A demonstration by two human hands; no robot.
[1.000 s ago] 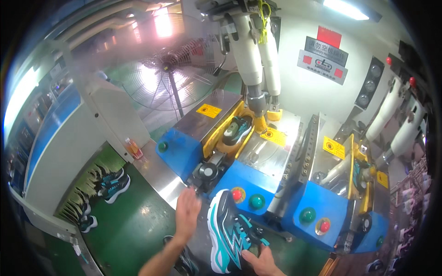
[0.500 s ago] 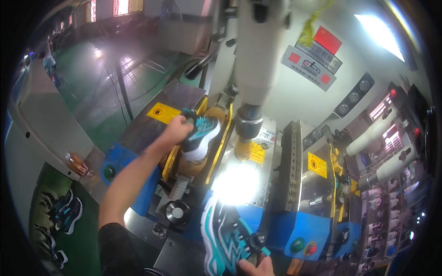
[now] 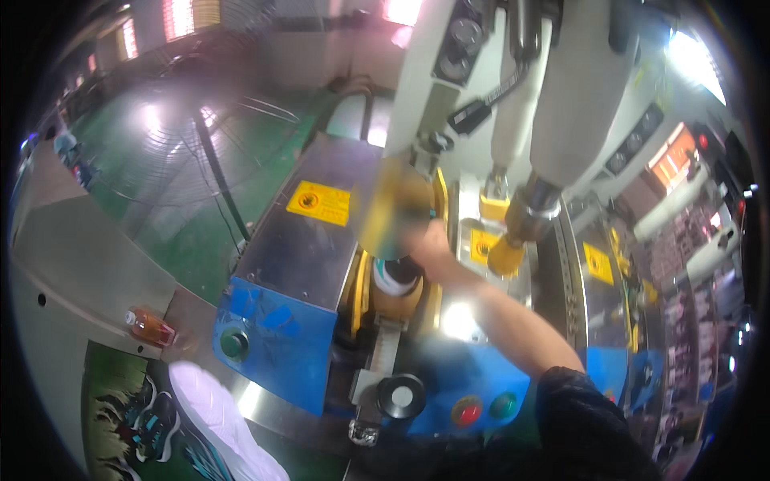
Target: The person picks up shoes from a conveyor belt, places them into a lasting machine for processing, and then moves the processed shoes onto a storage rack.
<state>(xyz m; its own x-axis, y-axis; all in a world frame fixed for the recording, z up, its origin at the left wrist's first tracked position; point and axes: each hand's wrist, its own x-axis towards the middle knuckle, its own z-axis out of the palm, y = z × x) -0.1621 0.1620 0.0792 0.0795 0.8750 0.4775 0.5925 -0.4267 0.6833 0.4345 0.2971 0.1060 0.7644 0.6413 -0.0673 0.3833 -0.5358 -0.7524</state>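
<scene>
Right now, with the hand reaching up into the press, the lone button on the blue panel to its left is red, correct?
Not quite. The lone button on the blue panel is green, not red, as the head view shows. The hand is indeed up in the press. A red button sits further right, beside the black knob.

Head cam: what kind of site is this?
Most likely a shoe factory line. A press machine with yellow warning labels and pneumatic rams holds a shoe in its fixture; the person's hand reaches in, and another shoe's white sole shows below.
</scene>
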